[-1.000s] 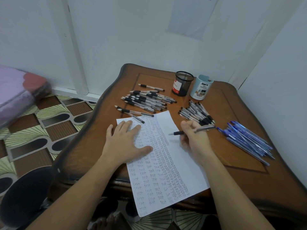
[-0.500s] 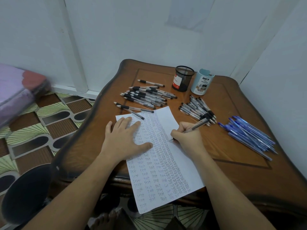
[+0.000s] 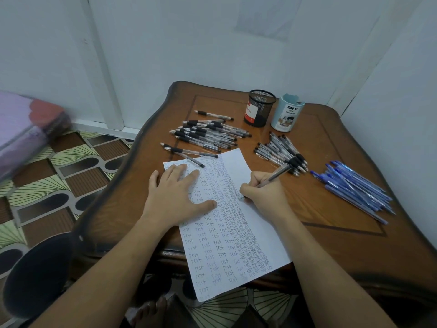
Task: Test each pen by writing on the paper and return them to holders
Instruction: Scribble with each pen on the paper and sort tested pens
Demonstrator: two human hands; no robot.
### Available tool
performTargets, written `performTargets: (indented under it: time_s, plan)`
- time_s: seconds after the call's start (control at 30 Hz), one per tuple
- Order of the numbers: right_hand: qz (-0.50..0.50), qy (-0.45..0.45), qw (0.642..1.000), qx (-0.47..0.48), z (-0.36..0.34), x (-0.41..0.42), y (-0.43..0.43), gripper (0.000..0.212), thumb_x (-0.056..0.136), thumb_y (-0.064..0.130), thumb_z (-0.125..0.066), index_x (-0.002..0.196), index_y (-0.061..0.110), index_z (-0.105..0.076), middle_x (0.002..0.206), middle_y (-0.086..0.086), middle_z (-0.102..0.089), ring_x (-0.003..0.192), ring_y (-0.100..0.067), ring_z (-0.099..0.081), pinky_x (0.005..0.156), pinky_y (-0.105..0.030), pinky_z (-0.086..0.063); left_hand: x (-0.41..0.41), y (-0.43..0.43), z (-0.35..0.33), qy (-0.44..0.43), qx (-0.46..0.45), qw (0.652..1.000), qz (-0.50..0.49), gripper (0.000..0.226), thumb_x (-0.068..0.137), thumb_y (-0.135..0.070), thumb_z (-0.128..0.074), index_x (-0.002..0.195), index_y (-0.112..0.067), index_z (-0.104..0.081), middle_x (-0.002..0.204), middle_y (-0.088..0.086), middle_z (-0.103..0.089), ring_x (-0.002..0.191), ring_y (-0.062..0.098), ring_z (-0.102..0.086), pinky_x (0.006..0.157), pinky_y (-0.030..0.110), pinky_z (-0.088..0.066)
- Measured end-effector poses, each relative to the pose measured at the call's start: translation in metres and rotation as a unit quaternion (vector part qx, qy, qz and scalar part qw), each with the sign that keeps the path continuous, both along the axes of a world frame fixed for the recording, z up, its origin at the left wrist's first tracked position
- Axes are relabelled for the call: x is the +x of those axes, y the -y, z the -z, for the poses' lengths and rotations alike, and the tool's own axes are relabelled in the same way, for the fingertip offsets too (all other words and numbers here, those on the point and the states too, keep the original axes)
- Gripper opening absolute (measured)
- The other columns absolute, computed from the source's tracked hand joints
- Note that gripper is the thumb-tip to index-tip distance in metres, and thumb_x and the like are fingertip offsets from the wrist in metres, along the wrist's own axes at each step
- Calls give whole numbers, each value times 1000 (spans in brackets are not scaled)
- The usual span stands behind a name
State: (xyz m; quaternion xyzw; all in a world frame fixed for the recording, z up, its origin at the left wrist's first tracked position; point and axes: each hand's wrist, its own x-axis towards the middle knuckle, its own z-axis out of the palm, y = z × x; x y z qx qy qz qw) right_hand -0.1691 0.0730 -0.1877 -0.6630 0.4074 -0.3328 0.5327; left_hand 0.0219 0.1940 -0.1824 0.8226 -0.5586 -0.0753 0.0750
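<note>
A white paper (image 3: 257,235) covered in rows of handwritten words lies on the wooden table (image 3: 331,209), its near end hanging over the front edge. My left hand (image 3: 176,196) presses flat on the paper's upper left. My right hand (image 3: 263,194) grips a clear pen with a black grip (image 3: 275,175), its tip down on the paper's blank right column. A black mesh holder (image 3: 259,108) and a pale blue DIY holder (image 3: 287,112) stand at the back of the table.
Loose black-grip pens lie in a pile at the back left (image 3: 208,136) and another at the middle right (image 3: 282,153). Blue pens (image 3: 354,188) are heaped at the right. White walls close in behind and on the right. Patterned floor lies to the left.
My right hand turned the pen from lying sideways to a writing grip and brought its tip down onto the paper. The left hand stayed flat on the sheet.
</note>
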Motion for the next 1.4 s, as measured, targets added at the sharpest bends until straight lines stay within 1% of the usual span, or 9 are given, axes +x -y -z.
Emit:
performTargets:
  time_s: [0.2, 0.3, 0.53, 0.73, 0.87, 0.97, 1.07, 1.2, 1.4]
  plan:
    - [13, -1, 1000, -5, 1, -1, 1, 37, 77, -4, -68, 55, 9, -41, 59, -7, -35, 61, -23, -48, 63, -39, -50, -1, 0, -1, -4, -4, 1000, -3, 96, 73, -92, -33, 153, -42, -22, 166, -7, -10, 152, 16, -2, 120, 52, 6]
    - [28, 5, 999, -23, 1, -1, 2, 46, 78, -7, -67, 51, 16, -38, 55, -4, -35, 62, -24, -49, 60, -37, -48, -2, 0, -2, -3, 0, 1000, -2, 96, 72, -93, -32, 154, -42, -21, 166, -7, -9, 152, 16, -3, 119, 52, 6]
    - [32, 1, 999, -23, 3, -1, 2, 44, 79, -7, -67, 53, 14, -38, 57, -5, -35, 58, -21, -49, 59, -33, -52, -2, -1, -2, -5, 1, 1000, -4, 95, 72, -93, -32, 153, -43, -21, 166, -7, -9, 152, 15, -2, 120, 52, 6]
    - [10, 3, 1000, -8, 4, 0, 3, 42, 75, -3, -66, 52, 17, -36, 56, -3, -32, 64, -25, -44, 62, -36, -47, -2, -1, -1, -3, -2, 1000, -3, 95, 73, -93, -33, 153, -43, -22, 166, -7, -9, 152, 15, -2, 120, 51, 6]
    - [16, 2, 1000, -7, 4, -1, 3, 46, 77, -5, -65, 51, 18, -36, 55, -3, -33, 58, -20, -42, 63, -38, -44, -2, -1, -2, -3, -4, 1000, -4, 94, 74, -91, -34, 153, -42, -21, 166, -7, -9, 152, 15, -1, 120, 51, 7]
    - [26, 7, 1000, -15, 4, -1, 4, 42, 76, -3, -66, 52, 16, -38, 56, -6, -35, 59, -22, -47, 63, -38, -47, -3, -1, -2, -7, -3, 1000, -4, 95, 74, -91, -34, 154, -42, -21, 166, -7, -9, 152, 15, -1, 120, 50, 7]
    - [17, 13, 1000, -12, 5, -1, 2, 37, 73, 1, -66, 53, 14, -37, 59, -7, -32, 64, -24, -43, 63, -38, -47, -2, -1, -2, -5, -4, 1000, -4, 97, 72, -94, -31, 153, -43, -22, 166, -7, -9, 152, 15, -1, 120, 51, 7]
    - [2, 17, 1000, -7, 3, -3, 3, 45, 73, -4, -64, 50, 19, -34, 55, -3, -30, 59, -21, -40, 60, -36, -41, -2, -1, -1, -3, -2, 1000, -3, 100, 68, -95, -26, 153, -43, -21, 166, -7, -9, 152, 15, -2, 120, 51, 6]
    - [19, 22, 1000, -3, 3, -2, 4, 45, 76, -4, -64, 50, 19, -35, 58, -4, -31, 64, -23, -42, 63, -37, -46, -2, 0, -1, 2, 3, 1000, -5, 96, 72, -93, -31, 153, -43, -21, 166, -8, -9, 152, 15, -2, 120, 51, 6]
